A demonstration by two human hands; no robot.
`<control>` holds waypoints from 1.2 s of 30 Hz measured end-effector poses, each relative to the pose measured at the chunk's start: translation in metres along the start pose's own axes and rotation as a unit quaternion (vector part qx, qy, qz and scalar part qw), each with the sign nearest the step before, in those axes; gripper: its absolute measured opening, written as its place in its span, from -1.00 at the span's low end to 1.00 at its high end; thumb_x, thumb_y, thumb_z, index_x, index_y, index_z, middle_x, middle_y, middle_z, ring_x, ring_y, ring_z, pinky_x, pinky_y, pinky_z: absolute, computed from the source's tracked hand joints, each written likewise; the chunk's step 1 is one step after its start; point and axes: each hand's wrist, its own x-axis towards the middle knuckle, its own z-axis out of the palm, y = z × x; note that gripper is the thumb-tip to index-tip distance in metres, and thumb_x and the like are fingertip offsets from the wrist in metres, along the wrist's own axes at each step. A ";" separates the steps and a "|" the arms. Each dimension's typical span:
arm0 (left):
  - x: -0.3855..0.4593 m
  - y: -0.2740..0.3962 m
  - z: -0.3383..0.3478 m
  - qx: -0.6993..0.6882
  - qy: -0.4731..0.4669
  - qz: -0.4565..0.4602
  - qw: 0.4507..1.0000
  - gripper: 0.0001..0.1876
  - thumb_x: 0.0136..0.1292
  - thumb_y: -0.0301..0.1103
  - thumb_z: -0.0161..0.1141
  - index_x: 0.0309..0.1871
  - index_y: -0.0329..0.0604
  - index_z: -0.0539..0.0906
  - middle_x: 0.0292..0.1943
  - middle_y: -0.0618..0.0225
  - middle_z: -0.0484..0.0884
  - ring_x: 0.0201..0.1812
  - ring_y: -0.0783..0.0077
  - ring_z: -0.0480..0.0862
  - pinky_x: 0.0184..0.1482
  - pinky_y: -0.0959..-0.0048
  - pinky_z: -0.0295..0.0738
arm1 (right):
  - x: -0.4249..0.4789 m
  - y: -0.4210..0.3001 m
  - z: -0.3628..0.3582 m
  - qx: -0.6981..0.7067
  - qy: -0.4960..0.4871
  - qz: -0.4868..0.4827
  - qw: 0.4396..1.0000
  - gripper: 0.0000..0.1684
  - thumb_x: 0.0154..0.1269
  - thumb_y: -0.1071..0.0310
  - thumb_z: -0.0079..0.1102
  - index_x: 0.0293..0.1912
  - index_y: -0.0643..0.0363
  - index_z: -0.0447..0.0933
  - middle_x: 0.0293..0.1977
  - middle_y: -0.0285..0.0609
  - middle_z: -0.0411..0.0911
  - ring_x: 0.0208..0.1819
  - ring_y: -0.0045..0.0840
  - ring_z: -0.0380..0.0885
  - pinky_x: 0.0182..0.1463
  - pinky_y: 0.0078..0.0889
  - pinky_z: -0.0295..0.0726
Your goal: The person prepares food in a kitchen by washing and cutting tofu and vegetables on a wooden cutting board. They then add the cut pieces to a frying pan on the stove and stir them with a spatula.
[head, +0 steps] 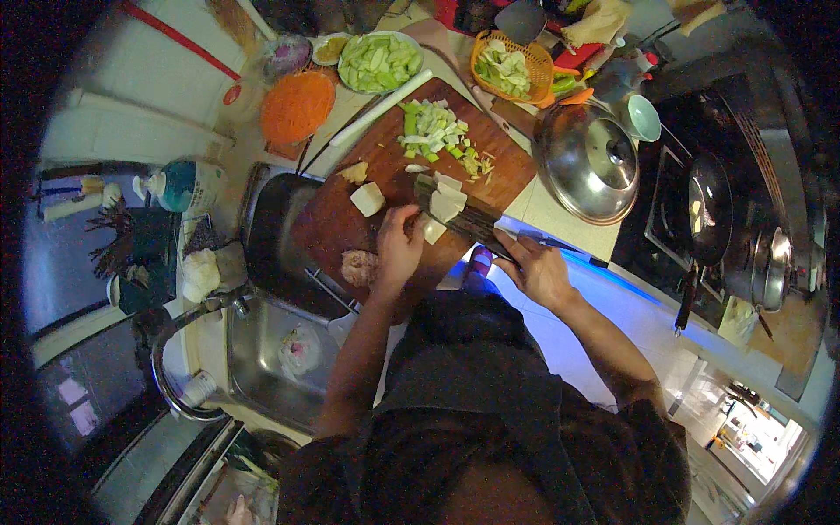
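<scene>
My right hand [535, 269] grips the handle of a broad-bladed kitchen knife [482, 221], whose dark blade lies over a wooden cutting board [387, 144]. Pale white slices [447, 199] rest on the blade or cling to it. My left hand [401, 246] has its fingers bent beside another pale piece [433, 231]; whether they grip it is unclear. A pale white block [367, 199] sits left of these fingers. Below it is a brownish lump [359, 268], partly behind my left wrist. Chopped green-and-white vegetable [433, 131] and thin yellowish strips [477, 165] form piles farther up the board.
A sink [262, 367] is at left, with the board's left side over its black basin [279, 223]. Behind the board stand a plate of green slices [380, 62], shredded orange vegetable [298, 107] and an orange basket [541, 65]. A domed metal lid [584, 161] and a pan [712, 210] are at right.
</scene>
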 end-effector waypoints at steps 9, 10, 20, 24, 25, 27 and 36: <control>0.049 0.135 0.009 0.146 -0.190 0.320 0.917 -0.31 0.06 -0.02 0.35 0.23 -0.16 0.46 0.35 0.13 0.30 0.40 0.03 0.20 0.39 0.00 0.06 | -0.046 0.019 -0.048 -0.148 0.054 -0.002 0.988 -0.41 0.20 0.02 0.17 0.20 -0.03 0.42 -0.45 -0.24 0.51 -0.52 -0.36 0.59 -0.56 -0.30 0.56; 0.056 0.154 0.023 0.176 -0.219 0.341 0.897 -0.33 0.11 0.01 0.30 0.27 -0.10 0.46 0.38 0.18 0.28 0.43 0.03 0.16 0.42 -0.01 0.00 | -0.053 0.023 -0.063 -0.154 0.072 0.012 0.985 -0.42 0.20 0.04 0.18 0.20 -0.03 0.42 -0.46 -0.26 0.50 -0.54 -0.38 0.58 -0.57 -0.30 0.55; 0.074 0.320 0.264 0.019 -0.436 0.546 0.716 -0.61 0.35 -0.25 0.07 0.22 -0.03 0.53 0.36 0.25 0.33 0.43 0.11 0.18 0.44 0.10 0.06 | -0.201 0.119 -0.179 -0.313 0.146 0.227 0.911 -0.47 0.18 0.16 0.18 0.16 -0.01 0.44 -0.51 -0.28 0.45 -0.57 -0.46 0.57 -0.58 -0.35 0.55; 0.072 0.347 0.386 -0.047 -0.461 0.590 0.661 -0.66 0.37 -0.33 0.00 0.18 -0.12 0.54 0.28 0.12 0.41 0.36 0.08 0.30 0.40 0.20 0.16 | -0.240 0.175 -0.202 -0.316 0.115 0.310 0.889 -0.46 0.19 0.10 0.17 0.17 -0.04 0.43 -0.45 -0.23 0.52 -0.51 -0.37 0.61 -0.50 -0.30 0.60; 0.072 0.355 0.409 -0.050 -0.476 0.585 0.654 -0.66 0.37 -0.34 -0.01 0.17 -0.13 0.54 0.27 0.11 0.42 0.35 0.07 0.31 0.39 0.21 0.18 | -0.248 0.192 -0.204 -0.312 0.111 0.327 0.885 -0.46 0.19 0.09 0.18 0.17 -0.04 0.43 -0.42 -0.21 0.54 -0.49 -0.35 0.62 -0.49 -0.28 0.60; 0.076 0.365 0.457 -0.056 -0.507 0.571 0.643 -0.66 0.37 -0.35 -0.02 0.16 -0.17 0.55 0.25 0.09 0.44 0.33 0.06 0.33 0.38 0.23 0.20 | -0.258 0.221 -0.209 -0.299 0.098 0.356 0.880 -0.45 0.21 0.06 0.17 0.18 -0.05 0.42 -0.38 -0.19 0.57 -0.47 -0.32 0.63 -0.47 -0.24 0.61; 0.128 0.350 0.606 -0.137 -0.475 0.276 0.824 -0.60 0.34 -0.30 -0.01 0.18 -0.29 0.51 0.20 0.00 0.50 0.21 0.08 0.49 0.24 0.29 0.36 | -0.269 0.256 -0.229 -0.222 0.124 0.445 0.858 -0.47 0.18 0.11 0.25 0.14 0.01 0.48 -0.37 -0.16 0.55 -0.40 -0.21 0.61 -0.37 -0.13 0.58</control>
